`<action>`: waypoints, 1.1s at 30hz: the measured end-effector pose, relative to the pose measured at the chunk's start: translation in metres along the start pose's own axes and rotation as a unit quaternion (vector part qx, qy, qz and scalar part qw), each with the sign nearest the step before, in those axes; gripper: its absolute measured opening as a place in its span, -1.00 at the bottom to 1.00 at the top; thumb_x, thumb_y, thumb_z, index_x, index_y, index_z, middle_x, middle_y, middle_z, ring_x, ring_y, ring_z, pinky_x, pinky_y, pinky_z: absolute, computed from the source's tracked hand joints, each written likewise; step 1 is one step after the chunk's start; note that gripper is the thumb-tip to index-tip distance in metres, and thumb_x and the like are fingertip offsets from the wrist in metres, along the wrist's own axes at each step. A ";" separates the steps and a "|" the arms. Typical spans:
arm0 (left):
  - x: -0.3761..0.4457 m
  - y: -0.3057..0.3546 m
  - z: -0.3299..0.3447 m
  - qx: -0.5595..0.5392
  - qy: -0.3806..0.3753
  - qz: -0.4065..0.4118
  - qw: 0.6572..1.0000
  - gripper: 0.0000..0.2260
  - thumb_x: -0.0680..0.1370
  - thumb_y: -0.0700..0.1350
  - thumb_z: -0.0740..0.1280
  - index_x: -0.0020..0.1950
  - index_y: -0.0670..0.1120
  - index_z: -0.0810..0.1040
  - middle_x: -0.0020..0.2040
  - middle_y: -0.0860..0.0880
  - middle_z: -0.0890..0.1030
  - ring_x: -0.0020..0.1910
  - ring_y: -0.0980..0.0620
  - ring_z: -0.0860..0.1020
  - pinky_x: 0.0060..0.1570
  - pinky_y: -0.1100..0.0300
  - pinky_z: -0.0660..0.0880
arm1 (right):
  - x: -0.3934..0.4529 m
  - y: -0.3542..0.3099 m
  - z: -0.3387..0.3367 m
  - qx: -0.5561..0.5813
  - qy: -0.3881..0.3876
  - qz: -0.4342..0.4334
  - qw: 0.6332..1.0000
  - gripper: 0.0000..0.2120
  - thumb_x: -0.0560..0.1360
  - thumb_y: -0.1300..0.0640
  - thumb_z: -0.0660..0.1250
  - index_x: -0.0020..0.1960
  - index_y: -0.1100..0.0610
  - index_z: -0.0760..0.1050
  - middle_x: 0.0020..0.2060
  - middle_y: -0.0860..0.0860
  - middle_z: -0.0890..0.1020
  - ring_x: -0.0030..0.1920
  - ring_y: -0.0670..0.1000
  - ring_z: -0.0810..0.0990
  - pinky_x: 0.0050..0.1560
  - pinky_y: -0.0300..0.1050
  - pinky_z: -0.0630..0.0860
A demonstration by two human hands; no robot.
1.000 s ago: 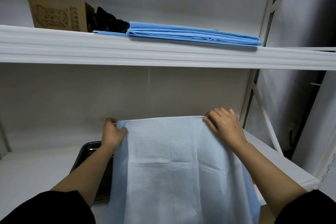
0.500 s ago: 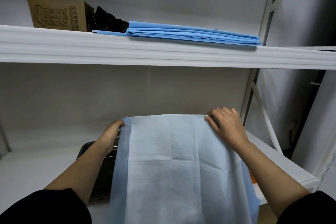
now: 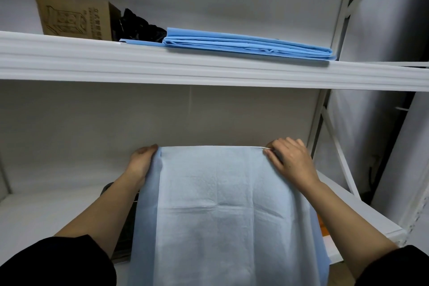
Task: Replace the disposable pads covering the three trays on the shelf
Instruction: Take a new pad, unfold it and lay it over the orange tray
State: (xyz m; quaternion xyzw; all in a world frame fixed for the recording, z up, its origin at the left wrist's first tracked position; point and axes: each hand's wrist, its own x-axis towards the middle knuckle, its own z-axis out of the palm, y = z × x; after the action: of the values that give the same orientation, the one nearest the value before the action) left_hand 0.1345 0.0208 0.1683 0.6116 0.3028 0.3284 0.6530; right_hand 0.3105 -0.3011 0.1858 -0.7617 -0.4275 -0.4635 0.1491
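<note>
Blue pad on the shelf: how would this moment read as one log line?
step: spreading pad over tray | left hand: at far left corner | right hand: pinching far right corner | spare pads: upper shelf

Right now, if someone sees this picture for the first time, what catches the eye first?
The pale blue pad in the lower middle, spread wide, with the left hand and the right hand at its far corners. Above it, a folded stack of brighter blue pads lies on the upper shelf, beside a brown cardboard box.
</note>
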 end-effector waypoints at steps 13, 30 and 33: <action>0.010 -0.004 -0.016 -0.015 0.107 0.021 0.994 -0.77 0.58 -0.12 0.25 -0.27 -0.12 0.40 -0.29 -0.11 0.46 -0.23 -0.09 0.44 -0.27 0.16 0.37 | 0.002 0.003 -0.004 -0.001 -0.001 0.014 1.000 -0.72 0.56 -0.04 0.12 -0.17 0.08 0.50 -0.31 -0.03 0.56 -0.28 0.06 0.50 -0.22 -0.10 0.21; -0.025 0.013 0.080 0.485 -0.237 0.212 0.815 -0.92 0.44 -0.12 0.30 -0.21 -0.09 0.44 -0.27 -0.05 0.59 -0.26 -0.07 0.58 -0.25 0.16 0.45 | 0.015 0.001 -0.017 0.033 -0.123 -0.049 0.991 -0.66 0.55 -0.18 0.07 -0.08 0.02 0.48 -0.24 -0.06 0.64 -0.21 0.04 0.61 -0.21 -0.13 0.34; -0.020 0.008 0.072 0.441 -0.203 0.182 0.855 -0.92 0.45 -0.11 0.30 -0.20 -0.07 0.43 -0.39 -0.01 0.57 -0.31 -0.03 0.56 -0.26 0.19 0.38 | 0.017 0.009 -0.027 0.062 -0.250 0.024 0.966 -0.66 0.45 -0.27 0.27 0.09 -0.07 0.44 -0.13 -0.11 0.61 -0.09 0.04 0.57 -0.12 -0.12 0.37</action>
State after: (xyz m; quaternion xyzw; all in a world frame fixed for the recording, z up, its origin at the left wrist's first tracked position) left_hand 0.1792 -0.0379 0.1813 0.9327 0.1600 0.1425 0.2901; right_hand 0.3058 -0.3147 0.2157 -0.8524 -0.4610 -0.2277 0.0956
